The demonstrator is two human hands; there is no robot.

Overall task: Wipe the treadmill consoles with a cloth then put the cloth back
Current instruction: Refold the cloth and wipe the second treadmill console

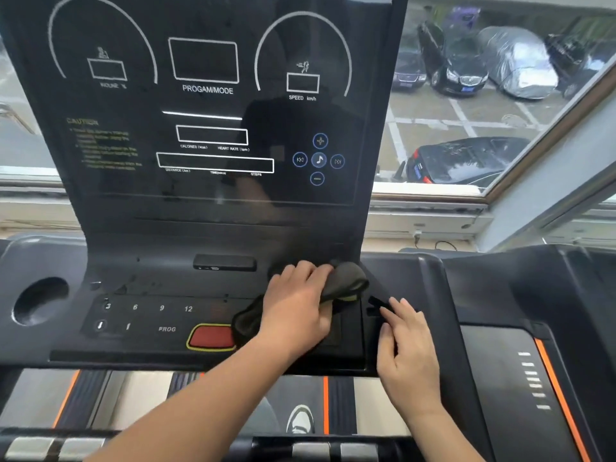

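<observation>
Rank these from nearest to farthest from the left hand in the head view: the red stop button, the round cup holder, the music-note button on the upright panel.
1. Red oval stop button with yellow rim, just left of the left hand, partly under the dark cloth.
2. Round blue music-note button, above the hand on the upright panel.
3. Round black cup holder, far left of the console.

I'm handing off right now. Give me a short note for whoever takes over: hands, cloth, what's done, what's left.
Left hand: pressing the cloth flat on the lower console, right of the red button.
Right hand: empty, resting on the console's right edge.
Done: cannot tell how much is wiped; smudges show near the number keys.
Left: finish this console, screen included, do the other consoles, put the cloth back.
</observation>
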